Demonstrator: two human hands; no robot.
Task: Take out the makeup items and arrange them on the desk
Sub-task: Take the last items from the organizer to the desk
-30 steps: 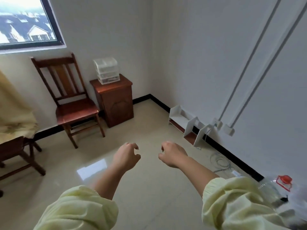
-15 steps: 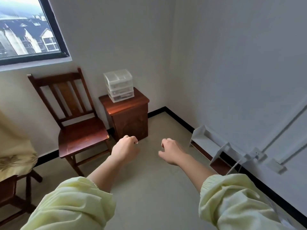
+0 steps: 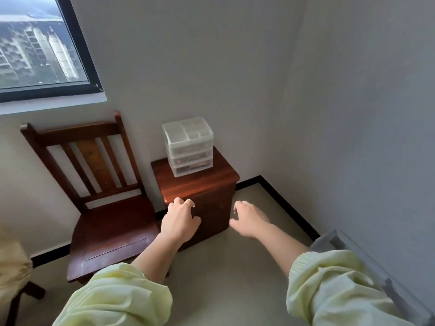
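So both hands are out in front, mid-frame, and neither is holding anything. The left hand is palm down with the fingers loosely curled under. It sits in front of the cabinet front edge in this view, but I can't tell if it actually touches the wood. The right hand is just right of it, also palm down, fingers relaxed and slightly bent, thumb sticking out toward the left hand. There's a gap between the two. Pale yellow sleeves are bunched up at the forearms along the bottom of the frame.

The drawer box is centre frame, above the hands, sitting upright on the back part of the cabinet top, close to the wall. It's clear plastic with a divided tray on top and three drawers under it, all pushed in. There's darker stuff inside the drawers, but it's too blurry to say what.

A wooden chair stands just left of the cabinet, a window is upper left, and a white shelf is on the floor at lower right.
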